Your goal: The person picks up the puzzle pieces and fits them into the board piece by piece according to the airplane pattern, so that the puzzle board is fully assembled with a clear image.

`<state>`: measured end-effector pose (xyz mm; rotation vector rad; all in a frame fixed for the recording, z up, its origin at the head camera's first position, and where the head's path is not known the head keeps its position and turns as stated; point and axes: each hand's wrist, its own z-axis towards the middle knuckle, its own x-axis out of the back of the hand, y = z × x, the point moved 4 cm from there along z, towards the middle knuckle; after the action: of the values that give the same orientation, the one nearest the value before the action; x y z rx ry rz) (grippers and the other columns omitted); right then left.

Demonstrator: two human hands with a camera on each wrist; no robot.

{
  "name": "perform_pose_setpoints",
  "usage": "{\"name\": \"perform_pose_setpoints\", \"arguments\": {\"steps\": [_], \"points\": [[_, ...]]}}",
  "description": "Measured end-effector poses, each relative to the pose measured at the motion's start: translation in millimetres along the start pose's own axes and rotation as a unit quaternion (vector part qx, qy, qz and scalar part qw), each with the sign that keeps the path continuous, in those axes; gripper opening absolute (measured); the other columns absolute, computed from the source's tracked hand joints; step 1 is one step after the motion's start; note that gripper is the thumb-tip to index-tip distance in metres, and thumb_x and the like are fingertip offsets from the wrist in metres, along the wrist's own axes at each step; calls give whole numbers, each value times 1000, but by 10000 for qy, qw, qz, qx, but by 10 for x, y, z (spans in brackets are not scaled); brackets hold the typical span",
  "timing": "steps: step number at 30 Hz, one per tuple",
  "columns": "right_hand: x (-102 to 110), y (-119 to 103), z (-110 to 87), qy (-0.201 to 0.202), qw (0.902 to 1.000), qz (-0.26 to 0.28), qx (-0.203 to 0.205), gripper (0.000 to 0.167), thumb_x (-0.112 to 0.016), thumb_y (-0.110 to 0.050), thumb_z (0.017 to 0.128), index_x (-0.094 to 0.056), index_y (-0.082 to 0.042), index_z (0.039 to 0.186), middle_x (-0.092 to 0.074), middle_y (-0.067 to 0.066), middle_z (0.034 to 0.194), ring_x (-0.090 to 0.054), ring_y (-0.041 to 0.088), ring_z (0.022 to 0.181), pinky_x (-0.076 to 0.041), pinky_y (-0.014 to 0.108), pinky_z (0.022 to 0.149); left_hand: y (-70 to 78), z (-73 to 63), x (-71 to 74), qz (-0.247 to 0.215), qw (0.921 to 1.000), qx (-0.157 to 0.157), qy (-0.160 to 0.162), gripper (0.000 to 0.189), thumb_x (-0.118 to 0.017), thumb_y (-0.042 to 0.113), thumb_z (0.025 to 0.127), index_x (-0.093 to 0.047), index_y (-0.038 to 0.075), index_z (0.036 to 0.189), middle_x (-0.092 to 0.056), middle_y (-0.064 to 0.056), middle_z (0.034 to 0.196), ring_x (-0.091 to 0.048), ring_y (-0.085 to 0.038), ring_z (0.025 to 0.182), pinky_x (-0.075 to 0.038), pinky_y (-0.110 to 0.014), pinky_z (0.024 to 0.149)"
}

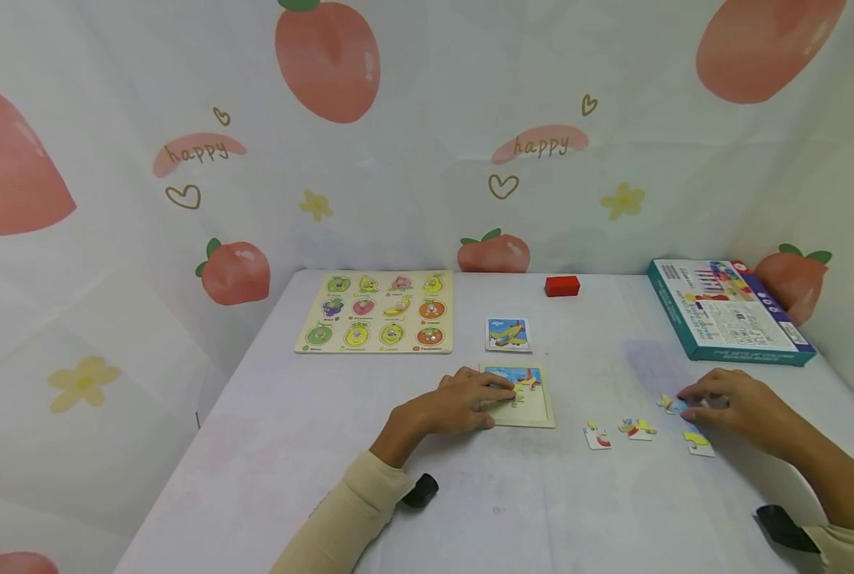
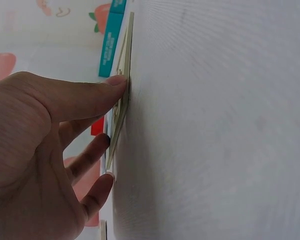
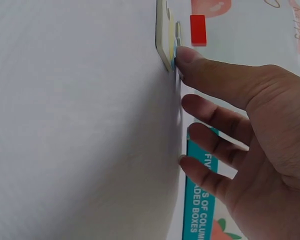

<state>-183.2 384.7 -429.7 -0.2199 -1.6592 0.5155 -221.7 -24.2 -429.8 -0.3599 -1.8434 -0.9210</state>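
Observation:
My left hand (image 1: 462,399) grips the near left part of a small wooden puzzle board (image 1: 536,415). In the left wrist view its thumb lies at the board's edge and the other fingers curve over the far side. The board holds a few fitted pieces with blue sky and part of a red and yellow plane. To the right, my right hand (image 1: 745,410) pinches a small blue puzzle piece (image 1: 679,405) at the table, partly hidden by the fingertips. Loose pieces lie nearby: a red and white one (image 1: 599,438), a red and yellow cluster (image 1: 639,430) and a yellow one (image 1: 699,444).
Behind the board lies a card with a yellow plane picture (image 1: 509,335). A fruit puzzle board (image 1: 375,312) lies at the back left. Farther back are a red block (image 1: 562,286) and, at the right, a teal-edged box (image 1: 735,311). A printed cloth (image 1: 412,175) hangs behind the table.

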Motion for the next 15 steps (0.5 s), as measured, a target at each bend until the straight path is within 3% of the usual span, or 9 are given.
{"name": "perform_pose_setpoints", "arguments": {"steps": [8, 15], "points": [[14, -3, -3, 9, 9999, -117, -35, 30, -84, -31, 92, -82, -5, 108, -77, 6, 101, -68, 35, 101, -58, 56, 81, -8, -5, -1, -9, 10000, -3, -1, 57, -68, 25, 105, -51, 30, 159, -42, 13, 166, -39, -19, 147, -36, -35, 104], [11, -11, 11, 13, 9998, -136, -130, 37, -83, -33, 92, -80, -1, 110, -77, 10, 102, -67, 38, 102, -58, 61, 83, -18, 3, -6, 20, 10000, -42, -13, 57, -68, 25, 105, -51, 31, 159, -42, 14, 166, -38, -19, 148, -36, -35, 103]]}}
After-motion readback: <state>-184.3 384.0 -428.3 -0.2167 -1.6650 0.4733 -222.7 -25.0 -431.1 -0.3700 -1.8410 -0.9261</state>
